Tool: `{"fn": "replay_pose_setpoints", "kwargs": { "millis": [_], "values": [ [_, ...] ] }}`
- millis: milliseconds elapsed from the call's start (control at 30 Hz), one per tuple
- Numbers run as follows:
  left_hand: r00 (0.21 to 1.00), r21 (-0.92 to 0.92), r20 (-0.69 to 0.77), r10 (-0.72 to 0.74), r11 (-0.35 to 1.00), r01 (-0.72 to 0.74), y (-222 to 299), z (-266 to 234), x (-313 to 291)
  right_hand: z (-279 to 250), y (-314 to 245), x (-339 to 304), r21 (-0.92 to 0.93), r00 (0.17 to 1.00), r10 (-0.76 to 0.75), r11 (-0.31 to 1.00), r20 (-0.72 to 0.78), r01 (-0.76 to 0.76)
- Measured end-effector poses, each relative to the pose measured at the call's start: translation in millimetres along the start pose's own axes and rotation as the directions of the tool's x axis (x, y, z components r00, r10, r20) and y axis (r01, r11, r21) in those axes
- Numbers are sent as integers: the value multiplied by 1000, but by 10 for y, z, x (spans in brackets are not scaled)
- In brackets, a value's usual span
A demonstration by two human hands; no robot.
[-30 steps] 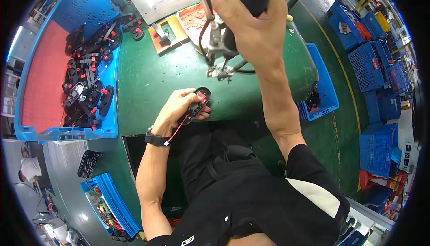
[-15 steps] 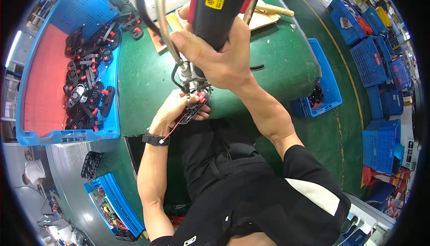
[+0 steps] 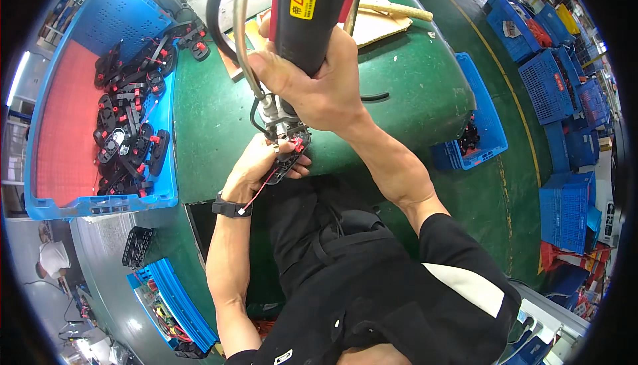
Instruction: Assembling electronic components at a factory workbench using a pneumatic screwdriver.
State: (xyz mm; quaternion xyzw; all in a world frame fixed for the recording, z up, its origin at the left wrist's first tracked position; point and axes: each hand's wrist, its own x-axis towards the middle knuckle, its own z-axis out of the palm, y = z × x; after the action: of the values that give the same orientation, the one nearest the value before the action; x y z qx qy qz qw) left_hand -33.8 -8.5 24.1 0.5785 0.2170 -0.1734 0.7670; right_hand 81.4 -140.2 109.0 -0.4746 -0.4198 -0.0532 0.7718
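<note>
My right hand [image 3: 325, 99] is wrapped round a black and red power screwdriver [image 3: 302, 42] with a yellow label, held upright. Its metal nose [image 3: 274, 114] points down at a black plastic part [image 3: 287, 164] with red pieces on it. That part is in the grip of my left hand [image 3: 256, 159], thumb on top and fingertips showing at its far side, close to the table's near edge. A thin red wire [image 3: 260, 191] with a white plug hangs from the part across my left wrist. The nose hides the exact contact point.
A blue crate [image 3: 174, 159] holding many similar black parts stands left on the green table [image 3: 219, 125]. Pale boards and a stick [image 3: 399, 12] lie at the back. A grey hose [image 3: 240, 39] runs beside the screwdriver. Right of the table is a blue bin [image 3: 488, 125].
The screwdriver's upper body and my right hand have shifted slightly left. My left hand and the black part stay nearly in place.
</note>
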Motion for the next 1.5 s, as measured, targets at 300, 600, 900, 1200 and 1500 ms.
{"fn": "replay_pose_setpoints", "kwargs": {
  "millis": [300, 600, 900, 1200, 1500],
  "values": [
    [1000, 12, 19, 3, 1000, -3, -7, -9, 44, -39, -39, -3, -26, 1000, 4, 1000, 11, -4],
    [1000, 26, 9, 20, 999, -21, -28, -30, 21, -6, 13, -38, -25, 999, -29, 999, 44, 30],
    [999, 81, -23, 42, 996, -40, -46, 11, 13, -10, -7, -64, -73, 996, 30, 997, 86, -24],
    [991, 119, 45, 129, 984, -133, -174, -40, 18, -211, -326, 678, -122, 995, -50, 992, -91, 39],
    [879, 276, 24, 477, 842, -464, -195, 204, -18, -475, 182, -821, -640, 900, 325, 765, 291, -70]
  ]
}}
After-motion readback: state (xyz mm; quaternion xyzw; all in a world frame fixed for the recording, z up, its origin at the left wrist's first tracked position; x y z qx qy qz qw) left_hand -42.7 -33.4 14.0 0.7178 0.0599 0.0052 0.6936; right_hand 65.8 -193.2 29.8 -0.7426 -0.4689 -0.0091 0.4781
